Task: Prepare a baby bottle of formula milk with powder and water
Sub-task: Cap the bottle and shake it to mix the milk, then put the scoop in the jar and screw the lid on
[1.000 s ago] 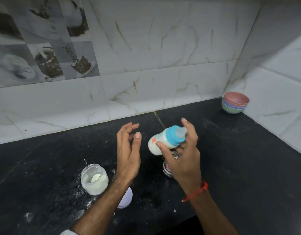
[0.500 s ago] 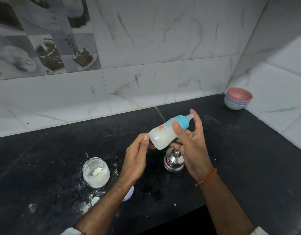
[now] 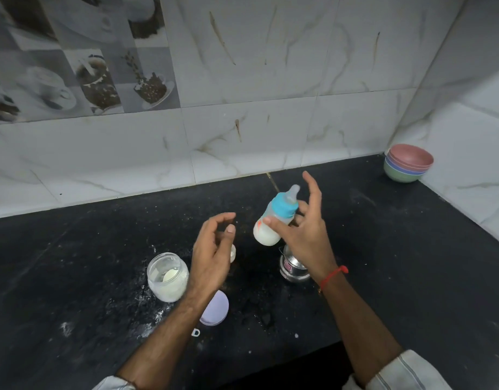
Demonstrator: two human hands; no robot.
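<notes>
- Bottle [image 3: 273, 220] of formula sits in the right hand [image 3: 304, 235], held above the black counter [image 3: 411, 263] with its teat tipped up and away toward the wall; milky liquid fills the lower part, under the blue collar.
- Half a second ago the bottle lay closer to level, with the left hand's thumb and fingers at its base; now it stands more upright and the left hand [image 3: 211, 254] has come off it.
- A second ago the bottle was tilted the other way, teat lower, so this looks like a shaking or swirling motion to mix powder and water.
- Right hand grips the bottle between thumb and curled lower fingers; its index finger sticks up free beside the teat.
- Left hand holds nothing, fingers loosely curled, hovering just left of the bottle and apart from it.
- A small pale object shows just behind the left hand; it may be the bottle's cap, but it is too hidden to tell.
- On the counter, an open jar [image 3: 167, 277] of powder stands left, a lilac lid [image 3: 216, 309] lies near the left wrist, and a small steel pot [image 3: 293, 267] sits under the right hand.
- My judgement: filling is done, teat on, mixing nearly finished; only setting the bottle down, and perhaps capping, remains.
</notes>
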